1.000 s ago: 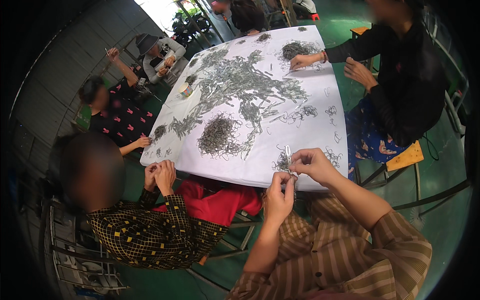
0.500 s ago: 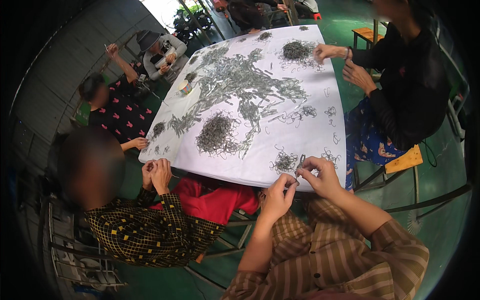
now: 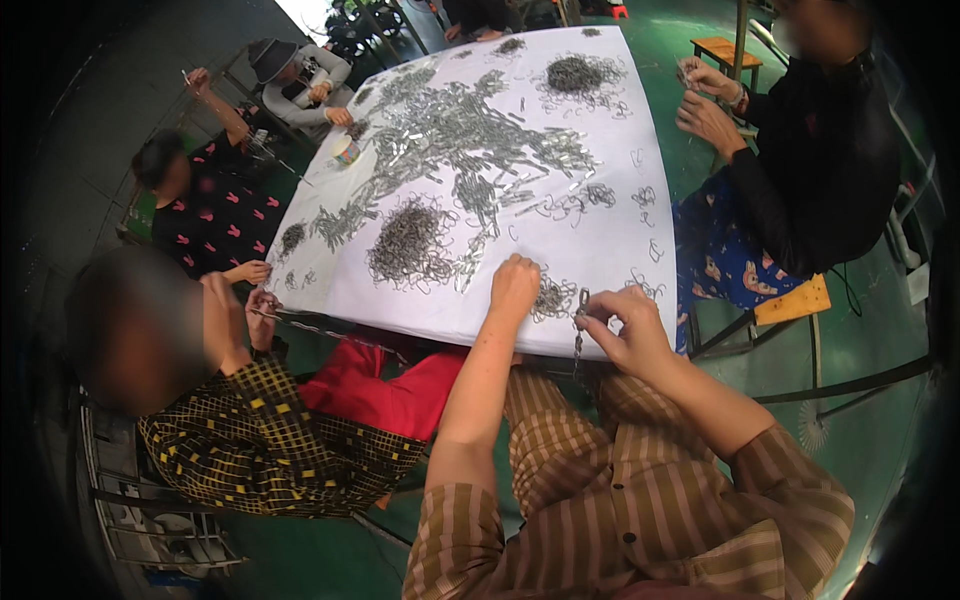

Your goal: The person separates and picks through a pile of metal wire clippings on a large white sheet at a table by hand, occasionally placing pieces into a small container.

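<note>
My right hand (image 3: 634, 330) pinches the top of a short chain of dark metal links (image 3: 578, 342) at the table's near edge. The chain hangs down past the edge, over my lap. My left hand (image 3: 515, 286) reaches over the white table top, knuckles up and fingers curled down, so whatever they hold is hidden. Just right of it lies a small heap of thin, dark wire hooks (image 3: 552, 298). A few more wire hooks (image 3: 646, 286) lie beyond my right hand.
A big heap of wire hooks (image 3: 408, 243) and a wide spread of flat metal strips (image 3: 440, 140) cover the table's middle. A paper cup (image 3: 345, 150) stands at the left. Co-workers sit around, one in a checked shirt (image 3: 270, 440) close on my left, another in black (image 3: 835, 160) at right.
My hands have parted: the left moved forward and left onto the table, while the right kept the chain, which now hangs. The right-hand co-worker's hands drew back from the far heap.
</note>
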Demonstrator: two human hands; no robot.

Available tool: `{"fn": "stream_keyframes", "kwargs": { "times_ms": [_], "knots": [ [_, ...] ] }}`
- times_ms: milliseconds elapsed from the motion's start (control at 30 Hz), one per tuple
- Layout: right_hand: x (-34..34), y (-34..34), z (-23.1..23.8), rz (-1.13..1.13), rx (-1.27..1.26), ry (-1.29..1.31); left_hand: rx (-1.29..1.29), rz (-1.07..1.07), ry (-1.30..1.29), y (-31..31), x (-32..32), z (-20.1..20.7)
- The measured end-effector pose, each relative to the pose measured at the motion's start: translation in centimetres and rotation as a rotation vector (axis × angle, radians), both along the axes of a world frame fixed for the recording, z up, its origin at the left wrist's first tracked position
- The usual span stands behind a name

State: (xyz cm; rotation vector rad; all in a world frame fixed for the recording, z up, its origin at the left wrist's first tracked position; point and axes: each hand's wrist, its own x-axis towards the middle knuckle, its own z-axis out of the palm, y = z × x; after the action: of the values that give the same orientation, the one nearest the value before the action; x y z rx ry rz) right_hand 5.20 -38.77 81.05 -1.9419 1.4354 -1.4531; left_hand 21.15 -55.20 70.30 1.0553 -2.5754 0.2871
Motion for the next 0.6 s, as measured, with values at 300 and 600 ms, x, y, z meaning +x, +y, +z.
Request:
{"fn": "stream_keyframes", "kwargs": {
  "times_ms": [300, 600],
  "knots": [
    [0.3, 0.6, 1.1, 0.018, 0.065, 0.033, 0.078, 0.198, 0.132, 1.1, -0.2, 2.0],
    [0.9, 0.1, -0.2, 0.069, 0.098, -0.011, 0.614, -0.14, 1.251, 12.7, 0.2, 10.2]
  ]
}}
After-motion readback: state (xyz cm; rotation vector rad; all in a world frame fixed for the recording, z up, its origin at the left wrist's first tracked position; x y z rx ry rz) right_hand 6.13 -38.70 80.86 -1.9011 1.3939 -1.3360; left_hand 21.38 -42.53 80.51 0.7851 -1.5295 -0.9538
